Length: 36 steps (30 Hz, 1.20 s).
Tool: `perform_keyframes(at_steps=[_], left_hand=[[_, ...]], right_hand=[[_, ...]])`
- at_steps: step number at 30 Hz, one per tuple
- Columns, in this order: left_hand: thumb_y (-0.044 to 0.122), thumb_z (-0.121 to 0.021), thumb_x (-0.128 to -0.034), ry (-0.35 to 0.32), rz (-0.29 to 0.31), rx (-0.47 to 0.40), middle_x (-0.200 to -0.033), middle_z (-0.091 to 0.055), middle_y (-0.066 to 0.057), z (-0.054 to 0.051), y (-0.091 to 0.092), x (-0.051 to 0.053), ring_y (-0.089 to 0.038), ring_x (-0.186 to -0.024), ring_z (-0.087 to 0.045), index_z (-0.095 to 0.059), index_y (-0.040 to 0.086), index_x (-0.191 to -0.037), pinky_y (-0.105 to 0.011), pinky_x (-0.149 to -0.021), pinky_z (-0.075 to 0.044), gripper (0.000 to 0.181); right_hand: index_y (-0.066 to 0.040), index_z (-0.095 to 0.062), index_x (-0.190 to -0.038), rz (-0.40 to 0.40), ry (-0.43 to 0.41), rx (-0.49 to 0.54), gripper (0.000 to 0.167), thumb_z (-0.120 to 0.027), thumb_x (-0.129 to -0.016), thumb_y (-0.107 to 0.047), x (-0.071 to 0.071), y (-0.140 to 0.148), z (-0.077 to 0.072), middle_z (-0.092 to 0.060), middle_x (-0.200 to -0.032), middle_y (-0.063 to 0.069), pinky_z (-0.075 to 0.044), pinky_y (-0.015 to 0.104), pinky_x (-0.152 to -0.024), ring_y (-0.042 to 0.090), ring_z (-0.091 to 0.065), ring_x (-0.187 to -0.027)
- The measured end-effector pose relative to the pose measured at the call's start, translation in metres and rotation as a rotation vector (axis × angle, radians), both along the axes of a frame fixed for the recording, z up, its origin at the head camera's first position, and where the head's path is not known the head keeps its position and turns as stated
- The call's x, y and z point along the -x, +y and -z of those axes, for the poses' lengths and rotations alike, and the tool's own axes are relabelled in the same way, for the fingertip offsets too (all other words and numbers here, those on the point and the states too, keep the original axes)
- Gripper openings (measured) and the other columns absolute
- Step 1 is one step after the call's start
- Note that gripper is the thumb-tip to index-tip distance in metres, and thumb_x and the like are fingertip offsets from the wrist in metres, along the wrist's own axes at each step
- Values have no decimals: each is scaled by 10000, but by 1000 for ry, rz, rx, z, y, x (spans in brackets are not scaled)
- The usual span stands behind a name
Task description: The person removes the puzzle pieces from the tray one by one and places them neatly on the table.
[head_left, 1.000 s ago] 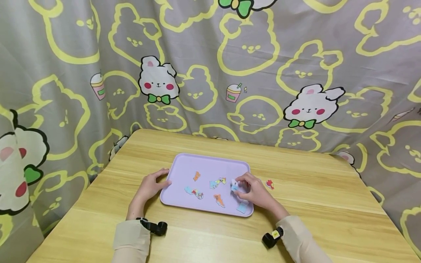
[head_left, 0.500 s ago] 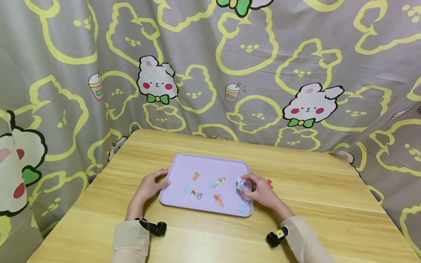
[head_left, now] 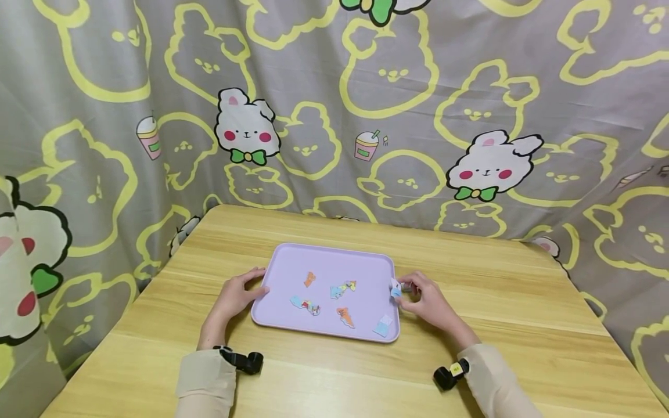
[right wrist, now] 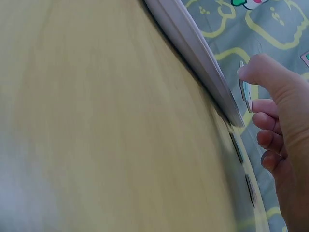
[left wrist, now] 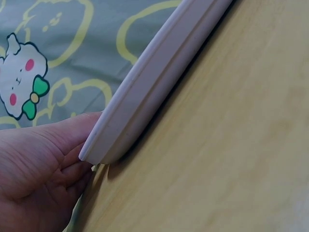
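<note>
A light purple tray (head_left: 313, 261) lies on the table. My left hand (head_left: 235, 299) grips its left edge, thumb over the rim, as the left wrist view also shows. Over the tray's right rim, my right hand (head_left: 428, 302) pinches a small white and blue puzzle piece (head_left: 396, 288) between thumb and index finger. The right wrist view shows this thin piece (right wrist: 245, 92) edge-on, raised above the table. Several puzzle pieces lie in the tray: an orange one (head_left: 310, 279), another orange one (head_left: 345, 317), a blue and yellow cluster (head_left: 342, 289), a blue and red cluster (head_left: 306, 305), and a pale blue one (head_left: 383, 326).
Beyond the tray in the right wrist view, two flat pieces, one (right wrist: 236, 147) nearer the tray and another (right wrist: 249, 190) farther off, lie on the wooden table (head_left: 502, 290). A patterned curtain (head_left: 313, 104) hangs behind the table.
My right hand has moved right with the white and blue puzzle piece, from inside the tray to its right rim. It now covers the red piece on the table. The left hand stays put.
</note>
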<state>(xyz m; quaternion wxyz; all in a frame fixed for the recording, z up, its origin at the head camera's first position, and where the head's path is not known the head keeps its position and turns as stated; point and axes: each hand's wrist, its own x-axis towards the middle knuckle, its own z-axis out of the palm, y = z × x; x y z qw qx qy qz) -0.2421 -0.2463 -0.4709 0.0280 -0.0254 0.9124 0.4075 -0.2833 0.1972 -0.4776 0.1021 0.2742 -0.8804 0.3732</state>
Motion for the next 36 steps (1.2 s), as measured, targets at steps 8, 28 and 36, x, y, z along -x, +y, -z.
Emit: perform_keyframes(at_steps=[8, 28, 36], left_hand=[[247, -644, -949, -2, -1, 1, -1552, -359, -204, 1, -2, 1, -438, -1460, -274, -500, 77, -1431, -586, -1202, -239, 532], [243, -656, -939, 21, 19, -4, -1535, -374, -223, 4, -2, 2, -451, -1448, -288, -507, 53, -1420, -590, -1197, -244, 539], [216, -656, -936, 36, 22, 3, -1523, -389, -228, 3, -3, 2, -455, -1438, -305, -514, 46, -1412, -588, -1194, -255, 525]], right_hand=[[-51, -671, -1097, 39, 12, -30, 358, -794, -763, -89, 4, 15, 2, -560, -873, 33, -404, 176, -573, 78, -457, -705], [-32, -676, -1094, 97, 58, -61, 376, -791, -737, -36, 1, 48, 1, -575, -889, 70, -397, 161, -557, 96, -473, -695], [-52, -683, -1108, 116, 33, -110, 370, -796, -756, -76, 1, 61, 0, -554, -876, 13, -388, 170, -561, 59, -444, -699]])
